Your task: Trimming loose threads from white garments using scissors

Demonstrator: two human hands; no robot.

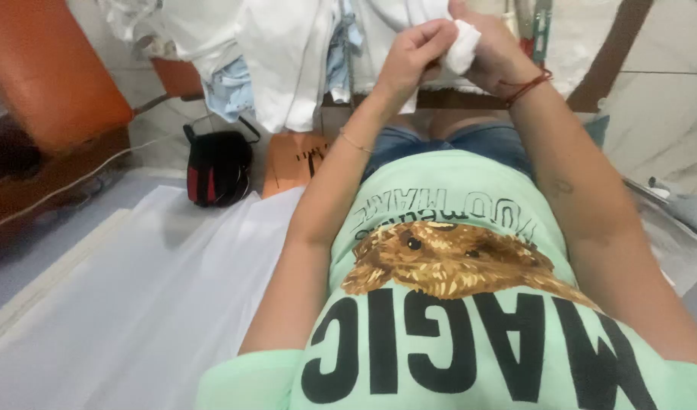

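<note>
A white sheet (136, 304) spreads at my left; white garments (288, 53) hang piled ahead, above a black bag (218, 167). My left hand (413, 57) and right hand (493, 53) pinch a small white cloth (462, 45) between closed fingers.

Both our forearms reach forward and up, elbows bent, hands meeting close together. Left hand (413, 57) curls its fingers inward, pinching. Right hand (489, 49) closes in a loose fist, wrist turned toward the left, fingertips touching.
</note>
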